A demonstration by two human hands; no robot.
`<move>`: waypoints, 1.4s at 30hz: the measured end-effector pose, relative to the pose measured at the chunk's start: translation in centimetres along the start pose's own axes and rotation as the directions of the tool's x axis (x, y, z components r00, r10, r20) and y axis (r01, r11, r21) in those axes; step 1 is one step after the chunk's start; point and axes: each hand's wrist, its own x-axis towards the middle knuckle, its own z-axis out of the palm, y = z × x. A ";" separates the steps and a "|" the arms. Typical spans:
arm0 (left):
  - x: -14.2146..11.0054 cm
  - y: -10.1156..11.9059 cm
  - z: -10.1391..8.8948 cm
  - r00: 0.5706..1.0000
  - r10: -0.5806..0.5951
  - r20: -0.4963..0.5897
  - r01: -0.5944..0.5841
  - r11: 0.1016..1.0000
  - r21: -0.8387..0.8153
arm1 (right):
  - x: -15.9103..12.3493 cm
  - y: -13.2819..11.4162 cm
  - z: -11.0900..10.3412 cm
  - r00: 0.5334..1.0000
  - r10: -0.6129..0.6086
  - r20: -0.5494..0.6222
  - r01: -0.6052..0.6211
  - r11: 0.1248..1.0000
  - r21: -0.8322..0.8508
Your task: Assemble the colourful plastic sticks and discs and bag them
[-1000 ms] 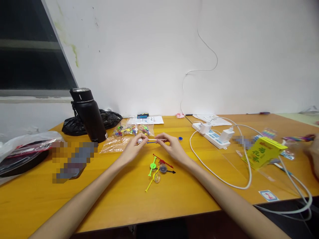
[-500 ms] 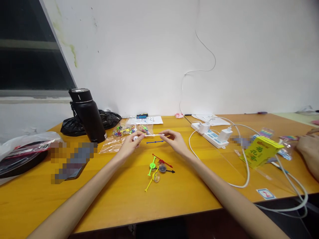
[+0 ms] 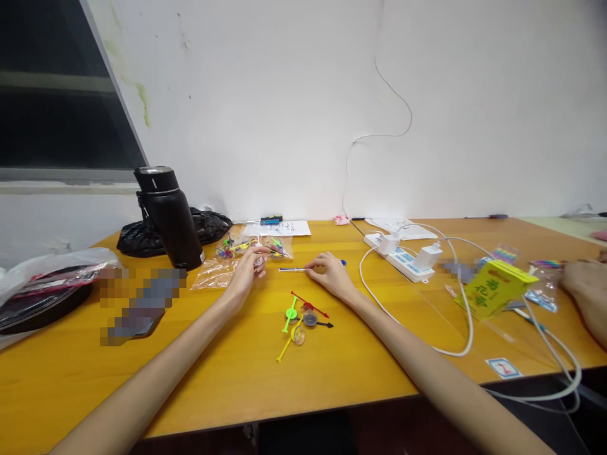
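Note:
My right hand (image 3: 332,275) pinches the end of a thin white arrow-shaped plastic piece (image 3: 291,270), held low beside or over a blue one at the table; their overlap hides which lies on top. Just behind that hand a small blue round piece (image 3: 343,262) shows. My left hand (image 3: 245,273) is curled around a small white round piece (image 3: 258,260), partly covered by the fingers, near a clear bag of coloured parts (image 3: 237,248). Nearer me lie spinner pieces with clear round bases: a green one (image 3: 291,314), a yellow one (image 3: 285,347), a red arrow (image 3: 317,306) and a black arrow (image 3: 325,325).
A black bottle (image 3: 169,221) and a phone (image 3: 147,309) stand and lie at left. Rightward are a white power strip (image 3: 403,262) with chargers, looping white cables (image 3: 469,322) and a yellow box (image 3: 497,289). Another person's hand (image 3: 585,287) rests at the far right.
My left hand has let go of the white arrow and drawn slightly left, with the white round piece. My right hand has lowered the arrow to the blue one.

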 end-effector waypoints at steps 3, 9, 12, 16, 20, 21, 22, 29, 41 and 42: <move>-0.2 -0.1 0.3 1.000 0.008 0.018 -0.008 1.000 0.017 | 0.0 0.0 0.0 0.999 -0.010 0.034 0.012 0.999 -0.041; -0.5 -0.2 0.6 0.992 0.023 0.123 -0.027 0.999 0.026 | 0.0 0.3 0.1 0.999 0.009 0.031 -0.007 0.999 -0.050; -0.8 -0.1 0.7 0.981 0.019 0.195 -0.025 0.999 0.029 | 0.0 -0.1 -0.1 1.000 -0.004 -0.015 0.004 1.000 -0.008; -1.2 0.1 0.9 0.947 -0.011 0.322 -0.036 0.989 0.141 | -0.3 -2.9 -0.8 0.995 -0.079 -0.058 0.086 0.987 0.136; -1.7 0.0 1.2 0.906 -0.040 0.421 -0.076 0.964 0.256 | -0.9 -6.4 -1.3 0.984 -0.178 -0.013 0.175 0.945 0.277; -1.9 -0.1 1.3 0.901 -0.043 0.432 -0.083 0.959 0.270 | -1.0 -7.0 -1.3 0.979 -0.202 -0.005 0.195 0.938 0.288; -2.1 -0.1 1.3 0.896 -0.047 0.442 -0.087 0.956 0.279 | -1.1 -7.4 -1.3 0.975 -0.224 0.001 0.214 0.933 0.291; -2.5 -0.6 1.6 0.889 -0.047 0.456 -0.111 0.943 0.313 | -1.5 -7.5 -0.8 0.959 -0.283 -0.017 0.276 0.918 0.285; -1.7 -0.9 0.4 0.904 -0.047 0.425 -0.243 0.761 0.602 | -0.4 -5.0 -1.8 0.964 -0.153 -0.216 0.192 0.966 0.173; -1.8 -0.8 0.5 0.900 -0.049 0.433 -0.256 0.745 0.616 | -0.3 -4.8 -1.9 0.965 -0.146 -0.218 0.184 0.969 0.166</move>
